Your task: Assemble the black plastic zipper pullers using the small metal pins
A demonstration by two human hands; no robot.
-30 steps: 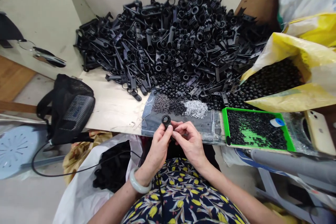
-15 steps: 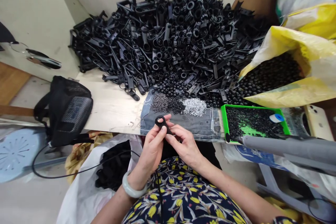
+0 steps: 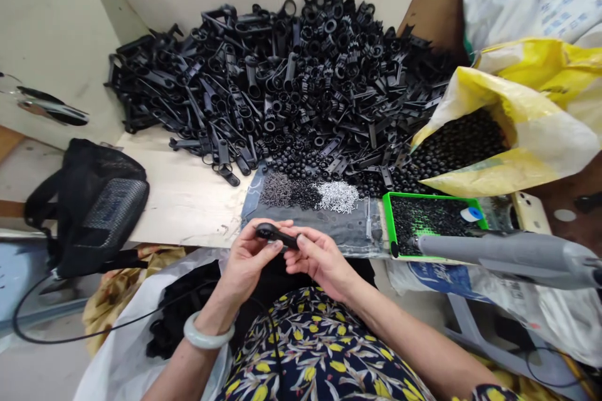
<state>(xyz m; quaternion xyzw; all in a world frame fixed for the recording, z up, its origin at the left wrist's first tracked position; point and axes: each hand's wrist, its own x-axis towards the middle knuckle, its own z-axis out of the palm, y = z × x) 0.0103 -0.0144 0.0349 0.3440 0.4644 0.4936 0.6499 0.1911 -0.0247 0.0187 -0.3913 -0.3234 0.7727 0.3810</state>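
Between my two hands lies a black plastic part (image 3: 283, 237) with a round, toothed-looking head at its left end and a narrow arm. My left hand (image 3: 249, 258) grips the round head between thumb and fingers. Its wrist wears a pale bangle (image 3: 207, 332). At the other end, the thumb and fingers of my right hand (image 3: 322, 257) pinch the narrow tip. Just beyond my hands, a dark mat (image 3: 310, 220) carries small heaps of silver pins (image 3: 337, 195), grey bits (image 3: 277, 189) and black bits (image 3: 305, 193).
A large pile of black plastic parts (image 3: 263, 75) fills the back. To the right are a green tray (image 3: 388, 225), a grey power screwdriver (image 3: 470, 247), a phone (image 3: 531, 212) and a yellow-white sack (image 3: 531, 91) of black balls. A black bag (image 3: 94, 200) sits at left.
The black part has turned from pointing its ring up and away to lying nearly level, head to the left. My left hand has shifted left and the view has swung slightly right.
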